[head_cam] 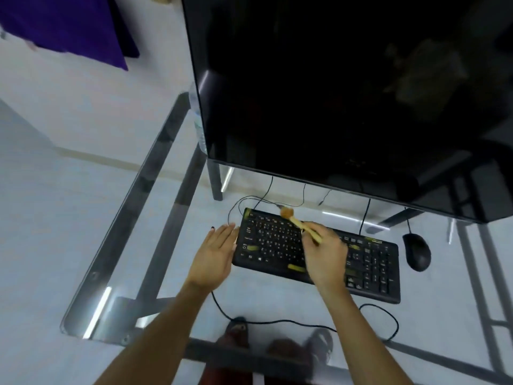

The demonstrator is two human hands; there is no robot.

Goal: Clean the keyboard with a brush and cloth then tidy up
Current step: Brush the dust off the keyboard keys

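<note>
A black keyboard (pixel 369 262) lies on the glass desk below the monitor. My right hand (pixel 326 254) is over the keyboard's middle, shut on a small wooden-handled brush (pixel 294 218) whose tan bristles point at the top row of keys on the left side. My left hand (pixel 215 254) rests flat with fingers apart against the keyboard's left edge, holding nothing. No cloth is visible.
A large dark monitor (pixel 347 101) fills the back of the glass desk (pixel 116 273). A black mouse (pixel 416 252) sits right of the keyboard. Cables (pixel 277 322) loop across the near desk. A plastic bottle (pixel 197 118) stands left of the monitor. Feet show through the glass.
</note>
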